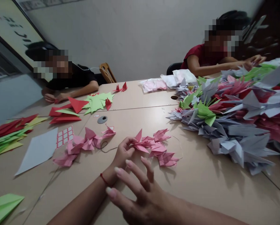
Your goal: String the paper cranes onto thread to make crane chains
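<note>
My left hand (123, 153), with a red thread bracelet at the wrist, pinches a pink origami crane (142, 145) on the tabletop. Further pink cranes (162, 153) lie bunched to its right, and another pink group (83, 143) lies to its left. A dark thread (104, 147) curves between them. Just below, my right hand (140, 193) is open with its fingers spread, holding nothing and showing no contact with the paper.
A large heap of grey, red and green paper cranes (229, 118) fills the right of the beige table (201, 190). A co-worker's hands (250, 62) work at its far end. Another person's hand (52, 97) rests at left, near red and green folded paper (7, 134).
</note>
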Available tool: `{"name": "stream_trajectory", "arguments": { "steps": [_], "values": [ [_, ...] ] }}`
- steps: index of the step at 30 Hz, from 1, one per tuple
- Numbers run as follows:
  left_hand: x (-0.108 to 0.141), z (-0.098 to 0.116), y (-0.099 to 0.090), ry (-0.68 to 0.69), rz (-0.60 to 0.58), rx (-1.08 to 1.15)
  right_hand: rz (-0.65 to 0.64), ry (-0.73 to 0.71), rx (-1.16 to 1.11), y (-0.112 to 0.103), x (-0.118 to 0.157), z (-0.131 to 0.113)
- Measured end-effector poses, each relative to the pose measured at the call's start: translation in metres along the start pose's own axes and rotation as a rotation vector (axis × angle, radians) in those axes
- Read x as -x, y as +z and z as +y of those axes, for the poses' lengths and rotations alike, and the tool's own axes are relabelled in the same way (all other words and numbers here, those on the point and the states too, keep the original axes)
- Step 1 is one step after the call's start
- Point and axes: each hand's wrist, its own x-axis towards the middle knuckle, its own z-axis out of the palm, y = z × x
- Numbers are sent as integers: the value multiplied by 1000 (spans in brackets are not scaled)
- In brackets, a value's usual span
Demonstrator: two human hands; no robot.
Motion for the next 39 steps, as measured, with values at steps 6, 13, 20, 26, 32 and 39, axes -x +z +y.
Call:
{"name": "stream_trajectory", "arguments": {
  "steps": [6,13,20,26,32,39],
  "values": [
    [0,-3,-6,55,-67,-176,-159,-110,-12,-24,37,28],
    [0,-2,-13,128,-238,-356,-131,18,-94,-24,45,36],
    [0,2,-10,-12,-62,-234,-132,222,-171,-32,32,44],
    [7,-5,-4,-148,46,136,-445,1299,-827,-8,3,32],
    [23,-7,0,-237,99,209,-226,1594,-1088,19,-3,30],
    [27,-3,3,-132,67,239,-100,1135,-731,16,11,46]
  ]
}}
